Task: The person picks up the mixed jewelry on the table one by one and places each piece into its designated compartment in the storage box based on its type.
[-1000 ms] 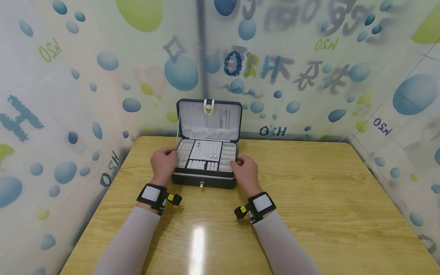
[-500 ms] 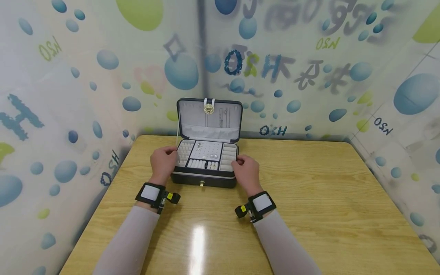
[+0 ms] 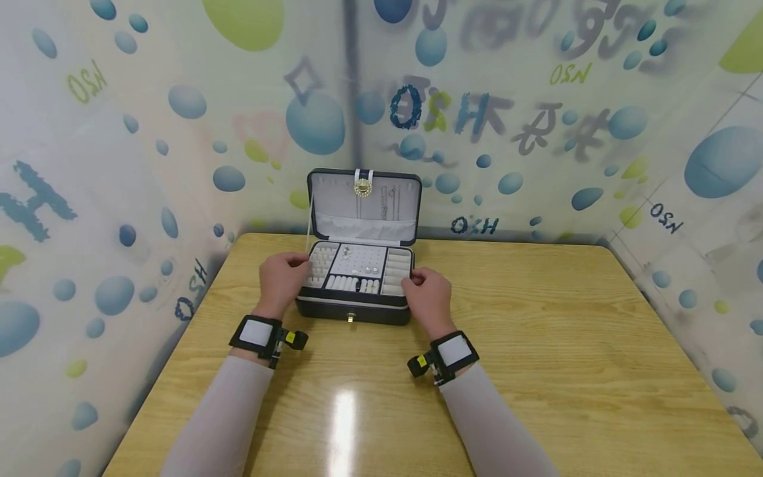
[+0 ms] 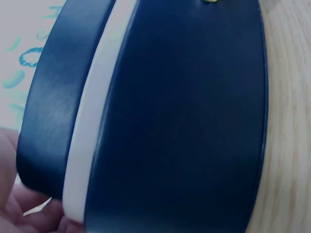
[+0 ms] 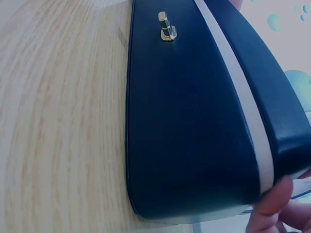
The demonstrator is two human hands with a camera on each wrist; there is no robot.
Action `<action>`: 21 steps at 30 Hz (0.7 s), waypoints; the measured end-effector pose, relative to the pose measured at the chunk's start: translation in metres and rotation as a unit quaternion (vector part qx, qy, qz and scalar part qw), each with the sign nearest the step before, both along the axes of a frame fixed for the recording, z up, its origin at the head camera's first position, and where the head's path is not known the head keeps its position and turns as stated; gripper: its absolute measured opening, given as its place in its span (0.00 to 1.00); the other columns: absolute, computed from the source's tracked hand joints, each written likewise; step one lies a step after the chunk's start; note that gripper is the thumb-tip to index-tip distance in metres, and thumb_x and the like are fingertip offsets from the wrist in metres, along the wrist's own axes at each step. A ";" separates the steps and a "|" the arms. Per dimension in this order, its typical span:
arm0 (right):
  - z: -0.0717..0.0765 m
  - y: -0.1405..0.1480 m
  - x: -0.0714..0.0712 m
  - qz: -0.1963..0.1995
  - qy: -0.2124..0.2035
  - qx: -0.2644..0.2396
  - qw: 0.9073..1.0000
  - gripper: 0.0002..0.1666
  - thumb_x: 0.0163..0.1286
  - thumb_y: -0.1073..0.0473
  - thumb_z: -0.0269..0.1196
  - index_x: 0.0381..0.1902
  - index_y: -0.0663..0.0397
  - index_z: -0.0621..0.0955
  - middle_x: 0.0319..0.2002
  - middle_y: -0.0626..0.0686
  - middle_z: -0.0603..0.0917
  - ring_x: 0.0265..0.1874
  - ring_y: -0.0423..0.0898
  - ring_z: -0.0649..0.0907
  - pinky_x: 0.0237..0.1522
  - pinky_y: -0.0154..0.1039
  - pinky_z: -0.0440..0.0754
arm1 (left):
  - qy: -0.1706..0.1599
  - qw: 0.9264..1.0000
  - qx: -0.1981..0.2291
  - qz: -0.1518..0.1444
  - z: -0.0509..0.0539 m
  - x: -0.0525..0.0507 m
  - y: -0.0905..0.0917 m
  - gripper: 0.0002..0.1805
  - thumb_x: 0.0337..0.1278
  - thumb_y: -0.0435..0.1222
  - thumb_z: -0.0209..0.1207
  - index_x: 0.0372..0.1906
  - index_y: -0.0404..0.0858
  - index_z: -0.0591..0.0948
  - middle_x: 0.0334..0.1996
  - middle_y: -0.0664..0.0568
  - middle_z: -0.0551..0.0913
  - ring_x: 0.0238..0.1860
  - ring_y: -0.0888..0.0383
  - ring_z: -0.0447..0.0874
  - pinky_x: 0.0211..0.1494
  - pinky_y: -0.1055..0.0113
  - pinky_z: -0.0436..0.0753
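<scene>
An open dark-blue jewelry box (image 3: 352, 310) stands on the table, its lid (image 3: 334, 199) raised at the back. Its light-lined upper tray (image 3: 359, 258) has ring rolls, a dotted earring panel and slots. Several small pieces of jewelry show there. At the tray's left end my left hand (image 3: 280, 281) grips the edge, the thumb on the tray side. My right hand (image 3: 430, 298) pinches the right end with thumb and curled fingers. In the right wrist view, the right thumb (image 5: 272, 199) lies by the white band (image 5: 248, 104) below the tray's dark rim (image 5: 272, 92). Some fingertips are hidden.
The wooden table (image 3: 536, 331) extends to the right and in front of the box. A patterned curtain wall (image 3: 507, 119) stands close behind the lid. A gold clasp (image 3: 363, 188) hangs at the lid's top, and a small gold catch (image 5: 167, 29) sits on the box front.
My left wrist has shifted slightly to the left and away from me. Both hands keep their hold on the tray ends, and the box looks unmoved.
</scene>
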State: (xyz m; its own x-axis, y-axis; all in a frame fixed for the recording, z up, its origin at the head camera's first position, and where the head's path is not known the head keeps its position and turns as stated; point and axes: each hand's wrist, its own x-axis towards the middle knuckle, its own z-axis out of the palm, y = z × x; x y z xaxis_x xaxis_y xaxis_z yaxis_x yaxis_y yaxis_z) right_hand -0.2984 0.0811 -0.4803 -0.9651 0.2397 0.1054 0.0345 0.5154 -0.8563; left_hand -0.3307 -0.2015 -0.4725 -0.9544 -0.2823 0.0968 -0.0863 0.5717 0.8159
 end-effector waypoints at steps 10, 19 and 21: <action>0.004 0.011 -0.003 0.069 -0.055 0.011 0.996 0.26 0.70 0.48 0.70 0.57 0.61 0.85 0.48 0.58 0.86 0.48 0.53 0.82 0.52 0.48 0.84 | -0.024 0.988 -0.016 -0.150 -0.001 -0.001 -0.027 0.39 0.58 0.54 0.75 0.68 0.34 0.81 0.60 0.38 0.86 0.59 0.42 0.84 0.65 0.44 0.83; 0.007 0.024 -0.010 0.159 -0.084 0.041 0.983 0.36 0.59 0.47 0.80 0.59 0.61 0.82 0.49 0.57 0.84 0.47 0.51 0.81 0.51 0.46 0.82 | -0.050 0.977 -0.035 -0.203 0.001 0.003 -0.032 0.50 0.45 0.48 0.82 0.74 0.35 0.76 0.67 0.37 0.81 0.64 0.39 0.82 0.69 0.41 0.80; 0.007 0.026 -0.011 0.169 -0.092 0.041 0.980 0.38 0.57 0.49 0.81 0.61 0.60 0.81 0.50 0.57 0.84 0.48 0.52 0.80 0.52 0.47 0.81 | -0.052 0.976 -0.044 -0.207 0.002 0.003 -0.031 0.50 0.45 0.48 0.82 0.74 0.35 0.75 0.68 0.36 0.81 0.65 0.38 0.82 0.69 0.41 0.80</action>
